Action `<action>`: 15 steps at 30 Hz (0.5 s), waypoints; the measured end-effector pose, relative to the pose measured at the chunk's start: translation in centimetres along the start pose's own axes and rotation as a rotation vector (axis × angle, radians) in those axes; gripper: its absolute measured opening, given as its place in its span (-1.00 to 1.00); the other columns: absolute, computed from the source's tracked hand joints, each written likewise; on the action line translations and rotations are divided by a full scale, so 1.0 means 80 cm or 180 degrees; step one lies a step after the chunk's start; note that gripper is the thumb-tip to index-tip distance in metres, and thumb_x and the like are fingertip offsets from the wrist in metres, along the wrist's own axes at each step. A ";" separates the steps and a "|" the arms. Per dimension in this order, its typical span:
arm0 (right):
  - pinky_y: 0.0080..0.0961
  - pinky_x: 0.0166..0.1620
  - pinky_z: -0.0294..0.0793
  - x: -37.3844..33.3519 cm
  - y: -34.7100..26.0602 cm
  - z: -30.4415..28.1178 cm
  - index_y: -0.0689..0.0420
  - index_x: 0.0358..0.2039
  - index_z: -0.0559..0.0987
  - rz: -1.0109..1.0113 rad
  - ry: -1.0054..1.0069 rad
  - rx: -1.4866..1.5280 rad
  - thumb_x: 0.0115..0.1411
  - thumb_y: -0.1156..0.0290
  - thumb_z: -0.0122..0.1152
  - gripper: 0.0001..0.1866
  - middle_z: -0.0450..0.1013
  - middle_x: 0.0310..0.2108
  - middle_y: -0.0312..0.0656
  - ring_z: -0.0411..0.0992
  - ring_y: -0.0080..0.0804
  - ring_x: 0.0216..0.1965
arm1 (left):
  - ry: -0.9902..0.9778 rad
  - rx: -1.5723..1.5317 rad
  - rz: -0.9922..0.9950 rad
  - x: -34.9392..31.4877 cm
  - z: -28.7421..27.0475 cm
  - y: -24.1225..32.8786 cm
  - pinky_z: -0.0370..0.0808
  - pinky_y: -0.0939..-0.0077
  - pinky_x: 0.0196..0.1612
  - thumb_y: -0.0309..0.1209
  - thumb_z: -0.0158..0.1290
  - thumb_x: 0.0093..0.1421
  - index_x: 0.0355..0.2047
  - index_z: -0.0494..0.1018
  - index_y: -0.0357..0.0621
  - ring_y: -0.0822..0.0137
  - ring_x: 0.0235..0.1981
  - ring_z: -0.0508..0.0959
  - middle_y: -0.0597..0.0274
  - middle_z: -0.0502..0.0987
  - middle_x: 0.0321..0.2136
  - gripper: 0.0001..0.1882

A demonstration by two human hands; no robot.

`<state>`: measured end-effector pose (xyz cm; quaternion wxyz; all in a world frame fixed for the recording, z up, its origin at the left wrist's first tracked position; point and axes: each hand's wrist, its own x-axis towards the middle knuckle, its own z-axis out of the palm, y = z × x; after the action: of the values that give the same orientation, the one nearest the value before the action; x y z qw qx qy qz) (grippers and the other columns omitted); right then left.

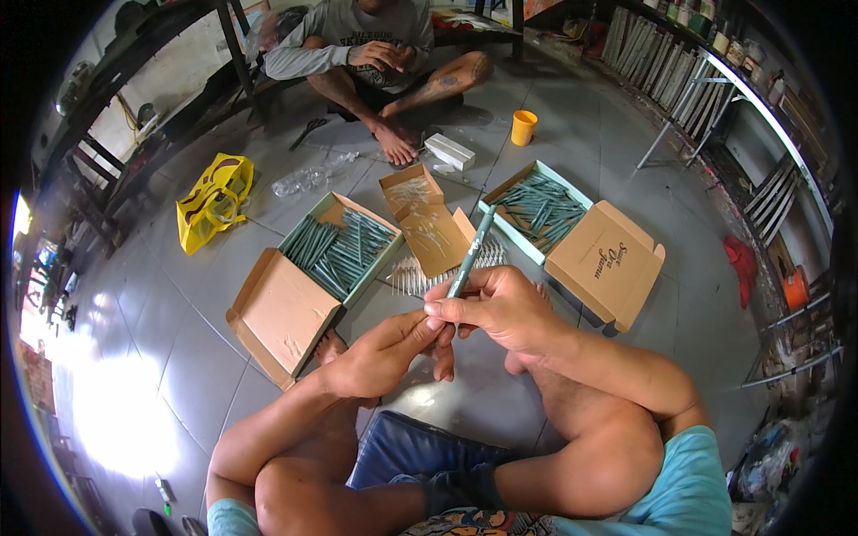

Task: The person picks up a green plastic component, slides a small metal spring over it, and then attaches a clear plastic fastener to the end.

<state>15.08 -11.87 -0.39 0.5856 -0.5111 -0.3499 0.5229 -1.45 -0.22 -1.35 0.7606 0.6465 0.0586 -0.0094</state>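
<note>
A teal pen [474,250] stands tilted in front of me, its upper end pointing away. My right hand [505,308] is closed round its lower half, thumb against the barrel. Touching the right thumb, my left hand [380,357] pinches near the pen's lower end, which the fingers partly hide. Beyond my hands, an open cardboard box [286,313] at the left is filled with similar teal pens [335,250]. Another open box [603,259] at the right holds more teal pens [541,210]. Between them lies a small brown box [438,241] with thin pale sticks in it.
Slim silvery pieces [411,279] lie in a row beside the small box. A person [375,67] sits cross-legged opposite. Around are an orange cup [524,128], a white carton [450,152], clear plastic [313,176] and a yellow bag [214,204]. A metal-legged table [742,89] stands at the right.
</note>
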 end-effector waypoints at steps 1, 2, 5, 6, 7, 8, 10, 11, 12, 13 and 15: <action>-0.67 -0.36 0.39 0.001 -0.001 -0.001 0.20 -0.21 0.67 0.0059 0.0079 -0.0289 0.25 0.22 0.30 -0.71 0.57 -0.39 -0.33 0.39 -0.70 -0.46 | 0.0053 0.0038 -0.0029 0.001 0.000 0.000 0.42 0.44 -0.14 -0.17 -0.38 0.52 -0.26 0.30 -0.23 0.37 -0.36 0.49 0.17 0.47 -0.44 -0.60; -0.68 -0.35 0.40 0.004 -0.001 -0.003 0.20 -0.19 0.67 0.0022 0.0080 -0.0404 0.25 0.18 0.29 -0.68 0.57 -0.39 -0.34 0.38 -0.70 -0.46 | 0.0106 0.0077 -0.0058 0.001 0.000 0.000 0.42 0.44 -0.14 -0.17 -0.38 0.52 -0.25 0.31 -0.23 0.37 -0.36 0.49 0.17 0.47 -0.44 -0.60; -0.68 -0.35 0.42 0.010 0.002 -0.015 0.20 -0.16 0.66 -0.0001 0.0061 -0.0541 0.27 0.05 0.24 -0.58 0.55 -0.39 -0.35 0.36 -0.71 -0.44 | 0.0077 -0.0158 -0.0122 0.000 -0.002 0.006 0.41 0.44 -0.12 -0.18 -0.38 0.52 -0.25 0.31 -0.24 0.37 -0.35 0.48 0.16 0.47 -0.43 -0.60; -0.68 -0.35 0.43 0.010 0.001 -0.017 0.19 -0.17 0.66 0.0040 0.0050 -0.0438 0.29 0.00 0.20 -0.55 0.55 -0.38 -0.35 0.36 -0.71 -0.43 | 0.0034 -0.0295 -0.0139 0.001 -0.002 0.007 0.41 0.44 -0.12 -0.18 -0.38 0.52 -0.25 0.31 -0.24 0.37 -0.34 0.48 0.15 0.47 -0.43 -0.60; -0.69 -0.35 0.44 0.010 0.000 -0.017 0.18 -0.18 0.66 0.0069 0.0032 -0.0318 0.30 -0.05 0.17 -0.51 0.55 -0.37 -0.34 0.36 -0.71 -0.41 | 0.0012 -0.0311 -0.0130 0.000 -0.003 0.007 0.41 0.44 -0.11 -0.18 -0.38 0.52 -0.25 0.30 -0.25 0.37 -0.34 0.48 0.15 0.47 -0.43 -0.60; -0.67 -0.34 0.46 0.011 -0.002 -0.015 0.18 -0.20 0.65 0.0126 0.0022 -0.0244 0.31 -0.09 0.13 -0.48 0.54 -0.36 -0.32 0.36 -0.71 -0.40 | -0.0011 -0.0327 -0.0122 -0.001 -0.004 0.007 0.41 0.44 -0.11 -0.18 -0.38 0.52 -0.25 0.30 -0.25 0.37 -0.34 0.48 0.14 0.47 -0.43 -0.60; -0.64 -0.33 0.49 0.010 -0.005 -0.013 0.19 -0.25 0.64 0.0237 0.0021 -0.0100 0.32 -0.17 0.05 -0.41 0.54 -0.34 -0.30 0.37 -0.69 -0.38 | -0.0037 -0.0330 -0.0121 -0.001 -0.004 0.010 0.41 0.44 -0.10 -0.18 -0.38 0.52 -0.24 0.30 -0.26 0.37 -0.33 0.48 0.14 0.47 -0.43 -0.59; -0.61 -0.33 0.52 0.012 -0.007 -0.013 0.23 -0.25 0.63 0.0359 0.0047 0.0228 0.32 -0.15 0.04 -0.40 0.54 -0.36 -0.24 0.43 -0.61 -0.38 | -0.0039 -0.0319 -0.0128 -0.001 -0.001 0.013 0.41 0.43 -0.10 -0.17 -0.38 0.52 -0.24 0.30 -0.26 0.37 -0.33 0.48 0.14 0.47 -0.43 -0.59; -0.58 -0.34 0.55 0.015 -0.009 -0.015 0.28 -0.26 0.62 0.0478 0.0073 0.0557 0.33 -0.14 0.03 -0.38 0.53 -0.38 -0.18 0.49 -0.54 -0.38 | -0.0043 -0.0306 -0.0136 -0.001 0.002 0.016 0.41 0.43 -0.10 -0.17 -0.38 0.52 -0.24 0.30 -0.26 0.37 -0.33 0.48 0.14 0.47 -0.43 -0.59; -0.55 -0.34 0.57 0.017 -0.009 -0.016 0.33 -0.27 0.61 0.0608 0.0092 0.0893 0.34 -0.12 0.03 -0.37 0.53 -0.40 -0.11 0.55 -0.46 -0.39 | 0.0027 -0.0325 -0.0198 0.000 0.004 0.014 0.42 0.43 -0.10 -0.16 -0.38 0.52 -0.24 0.31 -0.26 0.37 -0.33 0.48 0.15 0.47 -0.43 -0.58; -0.49 -0.34 0.60 0.020 -0.006 -0.012 0.34 -0.26 0.60 0.0697 0.0281 0.0726 0.35 -0.10 0.03 -0.38 0.54 -0.40 -0.10 0.57 -0.40 -0.37 | 0.0161 -0.0358 -0.0324 0.004 0.008 0.011 0.44 0.43 -0.11 -0.15 -0.38 0.51 -0.24 0.31 -0.27 0.37 -0.34 0.49 0.15 0.48 -0.43 -0.57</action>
<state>16.41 -10.47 -0.37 0.5941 -0.4989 -0.2043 0.5969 -0.99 -0.70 -0.46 0.7926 0.5989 0.1110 -0.0285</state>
